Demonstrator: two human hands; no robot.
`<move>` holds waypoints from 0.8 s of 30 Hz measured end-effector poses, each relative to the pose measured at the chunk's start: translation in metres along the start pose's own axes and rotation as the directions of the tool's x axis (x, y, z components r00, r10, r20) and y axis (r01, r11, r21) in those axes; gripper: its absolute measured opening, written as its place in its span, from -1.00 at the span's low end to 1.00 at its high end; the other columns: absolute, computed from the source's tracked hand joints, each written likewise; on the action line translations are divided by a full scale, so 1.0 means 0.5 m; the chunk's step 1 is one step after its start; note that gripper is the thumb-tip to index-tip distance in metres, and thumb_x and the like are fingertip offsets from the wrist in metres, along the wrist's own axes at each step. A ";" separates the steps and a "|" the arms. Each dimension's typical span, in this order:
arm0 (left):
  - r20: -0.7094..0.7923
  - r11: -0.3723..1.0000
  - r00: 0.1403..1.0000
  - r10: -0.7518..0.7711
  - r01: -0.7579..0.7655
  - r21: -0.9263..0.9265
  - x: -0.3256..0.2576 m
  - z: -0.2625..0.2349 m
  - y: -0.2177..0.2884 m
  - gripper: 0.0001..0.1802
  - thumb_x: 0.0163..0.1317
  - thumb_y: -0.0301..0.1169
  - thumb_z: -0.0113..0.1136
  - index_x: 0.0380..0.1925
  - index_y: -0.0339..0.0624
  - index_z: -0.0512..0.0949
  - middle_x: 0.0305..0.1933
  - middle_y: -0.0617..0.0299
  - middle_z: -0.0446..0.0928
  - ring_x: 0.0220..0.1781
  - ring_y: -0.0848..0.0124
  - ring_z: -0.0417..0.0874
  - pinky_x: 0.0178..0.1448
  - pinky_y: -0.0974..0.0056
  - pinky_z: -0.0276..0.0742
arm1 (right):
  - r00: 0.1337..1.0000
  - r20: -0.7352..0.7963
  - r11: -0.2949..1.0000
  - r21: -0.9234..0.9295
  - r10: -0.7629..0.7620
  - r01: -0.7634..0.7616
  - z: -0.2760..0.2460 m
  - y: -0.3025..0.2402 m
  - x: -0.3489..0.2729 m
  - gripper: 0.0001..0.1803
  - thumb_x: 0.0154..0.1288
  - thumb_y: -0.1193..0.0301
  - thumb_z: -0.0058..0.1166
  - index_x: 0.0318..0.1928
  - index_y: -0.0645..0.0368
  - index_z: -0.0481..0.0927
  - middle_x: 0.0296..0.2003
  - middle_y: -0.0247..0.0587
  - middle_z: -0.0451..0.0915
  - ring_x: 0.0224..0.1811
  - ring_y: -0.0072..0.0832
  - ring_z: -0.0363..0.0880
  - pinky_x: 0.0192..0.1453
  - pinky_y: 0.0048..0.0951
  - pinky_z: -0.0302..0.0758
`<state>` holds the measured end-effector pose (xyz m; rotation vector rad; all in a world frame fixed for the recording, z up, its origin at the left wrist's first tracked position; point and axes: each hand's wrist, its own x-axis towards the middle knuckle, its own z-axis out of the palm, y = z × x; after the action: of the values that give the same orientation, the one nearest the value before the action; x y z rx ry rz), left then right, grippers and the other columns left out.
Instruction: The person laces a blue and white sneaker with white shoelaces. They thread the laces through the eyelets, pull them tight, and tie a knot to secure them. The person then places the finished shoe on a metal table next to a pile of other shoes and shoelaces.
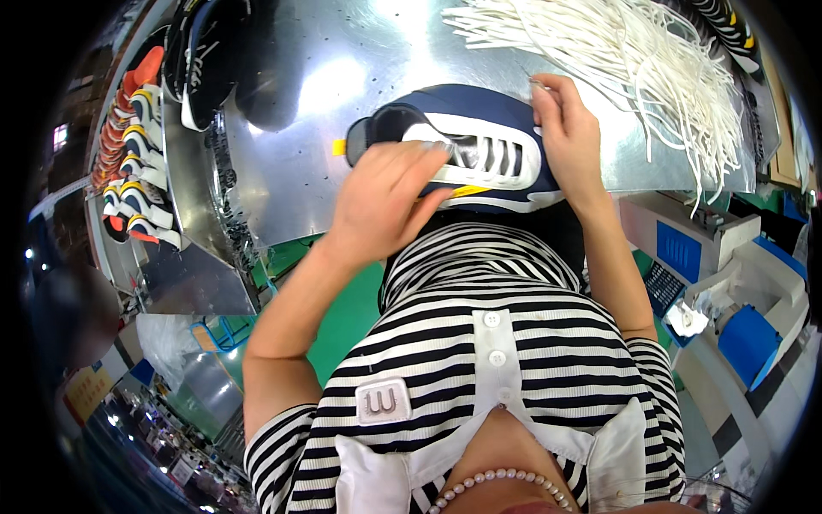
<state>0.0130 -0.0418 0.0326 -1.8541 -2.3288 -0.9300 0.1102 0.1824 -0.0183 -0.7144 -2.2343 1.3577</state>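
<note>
A navy sneaker [479, 101] with a white lacing panel, a yellow side accent and a yellow heel tab lies on the metal table at my front, toe to the right. My left hand [385, 199] bends over its collar and tongue, fingertips at the upper eyelets and thumb against the near side. White strips cross the lacing opening over a silvery tongue. Just past the toe, my right hand [567, 133] is raised with thumb and fingers pinched together. Something thin and dark shows at those fingertips, too small to name.
A big heap of white shoelaces [621, 73] spreads over the back right of the metal table [282, 184]. Dark shoes [205, 64] stand at the back left. Farther left, a rack carries several colourful shoes [141, 171]. Grey-and-blue equipment [685, 244] stands at the right.
</note>
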 end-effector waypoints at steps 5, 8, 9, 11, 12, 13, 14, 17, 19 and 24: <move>-0.318 0.707 0.650 -0.691 0.513 -0.487 -0.176 0.080 0.062 -0.44 0.18 -0.60 0.30 0.19 -0.29 0.33 0.12 0.03 0.46 0.16 0.12 0.51 0.30 0.08 0.37 | 0.978 0.133 0.939 0.284 0.161 -0.194 -0.004 0.008 0.011 -0.75 0.48 0.33 -0.02 -0.07 0.28 0.54 -0.50 -0.37 0.48 -0.45 -0.65 0.38 -0.34 -0.58 0.35; 0.229 -0.071 0.409 -0.883 0.365 -0.928 -0.132 0.069 0.078 -0.47 0.28 -0.51 0.26 0.22 -0.26 0.32 0.19 0.07 0.45 0.23 0.20 0.47 0.38 0.10 0.34 | 0.957 0.262 0.964 0.196 0.123 -0.178 0.029 -0.001 0.011 -0.77 0.52 0.34 -0.06 -0.05 0.24 0.54 -0.50 -0.50 0.37 -0.47 -0.76 0.26 -0.38 -0.69 0.23; 0.427 -0.377 0.481 -0.766 0.201 -0.904 -0.155 0.059 0.038 -0.49 0.29 -0.44 0.27 0.20 -0.26 0.35 0.18 0.05 0.47 0.24 0.20 0.48 0.38 0.08 0.36 | 0.954 0.283 0.958 0.232 0.101 -0.170 0.039 -0.013 0.016 -0.78 0.51 0.34 -0.06 -0.05 0.22 0.54 -0.50 -0.50 0.37 -0.47 -0.76 0.26 -0.38 -0.69 0.23; 0.573 -0.766 0.595 -0.563 -0.115 -0.633 -0.127 0.020 0.022 -0.49 0.29 -0.24 0.29 0.15 -0.26 0.43 0.18 -0.01 0.50 0.25 0.19 0.52 0.30 0.06 0.47 | 0.918 0.357 0.921 0.270 0.174 -0.279 0.053 -0.045 0.023 -0.79 0.52 0.35 -0.07 -0.06 0.21 0.54 -0.50 -0.51 0.38 -0.46 -0.75 0.28 -0.38 -0.70 0.23; 0.435 -0.570 0.570 -0.697 -0.072 -0.819 -0.095 0.004 0.028 -0.44 0.28 -0.27 0.30 0.19 -0.30 0.40 0.16 0.00 0.53 0.17 0.21 0.59 0.16 0.09 0.59 | 0.894 0.427 0.913 0.297 0.134 -0.279 0.073 -0.033 0.023 -0.79 0.53 0.35 -0.08 -0.05 0.20 0.54 -0.49 -0.53 0.39 -0.48 -0.79 0.27 -0.41 -0.73 0.20; 0.282 -0.313 0.619 -0.733 0.061 -0.948 -0.052 -0.033 0.028 -0.47 0.27 -0.30 0.29 0.17 -0.32 0.42 0.12 0.02 0.56 0.10 0.22 0.63 0.10 0.12 0.62 | 0.877 0.458 0.839 0.412 0.146 -0.355 0.079 -0.042 0.021 -0.79 0.54 0.35 -0.08 -0.04 0.21 0.53 -0.48 -0.53 0.40 -0.48 -0.81 0.26 -0.43 -0.75 0.19; 0.128 -0.022 0.677 -0.725 0.163 -0.986 -0.011 -0.076 0.027 -0.50 0.26 -0.34 0.29 0.14 -0.35 0.44 0.07 0.04 0.59 0.03 0.23 0.67 0.05 0.15 0.65 | 0.855 0.496 0.745 0.511 0.154 -0.430 0.083 -0.052 0.016 -0.79 0.54 0.35 -0.08 -0.03 0.21 0.53 -0.47 -0.53 0.41 -0.49 -0.83 0.26 -0.44 -0.77 0.17; -0.071 0.566 0.663 -0.745 0.573 -0.593 0.053 -0.170 -0.002 -0.60 0.21 -0.43 0.29 0.02 -0.38 0.49 -0.02 -0.08 0.61 -0.07 0.07 0.69 0.04 0.08 0.61 | 0.897 0.402 0.757 0.524 0.184 -0.391 0.074 -0.039 0.020 -0.78 0.54 0.36 -0.09 -0.02 0.23 0.52 -0.47 -0.51 0.40 -0.53 -0.83 0.21 -0.48 -0.77 0.13; -0.212 0.854 0.855 -0.473 0.504 0.128 0.085 -0.193 -0.090 -0.60 0.14 -0.39 0.31 -0.08 -0.42 0.48 -0.11 -0.21 0.53 -0.15 -0.11 0.64 -0.05 0.01 0.58 | 0.918 0.350 0.784 0.511 0.184 -0.352 0.047 -0.012 0.028 -0.78 0.54 0.37 -0.09 -0.02 0.23 0.52 -0.47 -0.50 0.41 -0.53 -0.82 0.21 -0.49 -0.76 0.12; -0.591 0.222 0.722 -0.360 0.681 0.698 0.116 -0.162 -0.536 -0.26 0.15 0.00 0.30 0.06 -0.49 0.42 0.11 -0.16 0.49 0.14 -0.01 0.53 0.03 0.08 0.57 | 0.953 0.275 0.895 0.381 0.131 -0.233 0.035 0.008 0.018 -0.77 0.52 0.37 -0.08 -0.04 0.25 0.55 -0.49 -0.46 0.41 -0.52 -0.76 0.24 -0.47 -0.72 0.16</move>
<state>-0.2710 -0.0586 0.0050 -0.3925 -2.4240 0.1754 0.0937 0.1776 -0.0283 -0.6449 -1.9826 2.0282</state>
